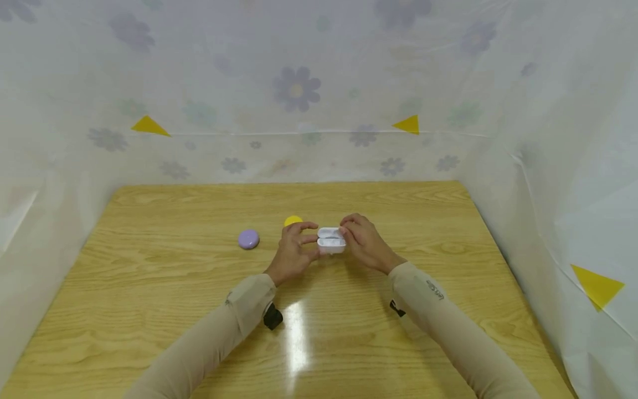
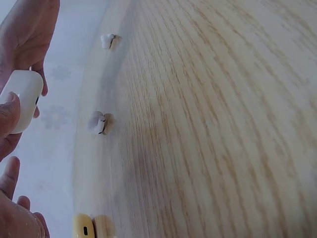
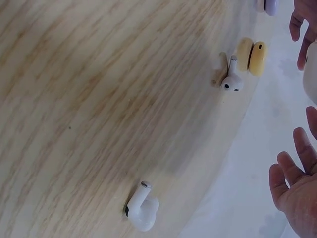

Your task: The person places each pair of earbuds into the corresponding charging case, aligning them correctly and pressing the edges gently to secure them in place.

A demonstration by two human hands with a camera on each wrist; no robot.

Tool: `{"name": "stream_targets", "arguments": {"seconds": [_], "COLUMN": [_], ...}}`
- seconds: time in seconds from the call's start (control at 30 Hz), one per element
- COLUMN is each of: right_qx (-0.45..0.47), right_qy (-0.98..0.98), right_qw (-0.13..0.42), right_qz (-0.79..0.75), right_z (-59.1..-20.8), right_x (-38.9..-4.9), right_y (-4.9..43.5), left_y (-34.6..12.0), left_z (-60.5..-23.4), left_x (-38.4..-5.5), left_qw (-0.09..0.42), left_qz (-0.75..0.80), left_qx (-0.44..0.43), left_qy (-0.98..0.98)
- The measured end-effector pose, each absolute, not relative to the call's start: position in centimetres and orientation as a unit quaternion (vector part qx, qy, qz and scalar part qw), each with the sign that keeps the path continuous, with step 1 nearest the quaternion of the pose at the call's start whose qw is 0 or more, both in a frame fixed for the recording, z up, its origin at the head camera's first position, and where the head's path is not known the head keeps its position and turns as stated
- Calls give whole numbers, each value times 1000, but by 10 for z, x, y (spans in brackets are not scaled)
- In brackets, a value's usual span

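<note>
A white earbud case (image 1: pixel 331 247) is held above the table with its lid swung up. My left hand (image 1: pixel 294 254) grips its left end, thumb low and fingers at the side. My right hand (image 1: pixel 368 242) pinches the lid at the right, thumb on its edge. Beneath the hands, one white earbud (image 3: pixel 141 210) lies on the wood in the right wrist view. A second earbud (image 3: pixel 232 81) lies farther left, near the yellow case; both are hidden in the head view. The left wrist view shows the case's smooth white shell (image 2: pixel 26 96) between the hands.
A round yellow case (image 1: pixel 293 220) with a small dark slot lies just beyond my left hand. Farther left is a round purple case (image 1: pixel 248 239). The wooden table (image 1: pixel 164 277) meets flower-patterned white sheeting (image 1: pixel 224 100) at the back and sides.
</note>
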State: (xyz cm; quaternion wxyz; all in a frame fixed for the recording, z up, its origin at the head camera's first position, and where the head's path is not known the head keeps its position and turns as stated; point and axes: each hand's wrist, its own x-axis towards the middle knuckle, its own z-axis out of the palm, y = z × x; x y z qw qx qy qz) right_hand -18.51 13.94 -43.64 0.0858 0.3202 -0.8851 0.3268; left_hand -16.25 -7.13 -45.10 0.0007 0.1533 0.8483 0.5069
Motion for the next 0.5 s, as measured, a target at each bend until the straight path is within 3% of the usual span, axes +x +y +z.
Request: {"name": "stream_targets", "arguments": {"seconds": [0.23,0.5], "right_qx": [236,202], "right_qy": [-901,-908], "right_qw": [10,33], "right_qz": [365,367], "right_z": [-426,-419], "right_x": [-184,-186], "right_y": [152,167], "left_y": [-72,-74], "left_z": [-452,-451], "left_x": [-164,-168], "left_qw": [3,33], "left_qz": [514,531], "left_qx": [140,97], "left_qy": [846,841]}}
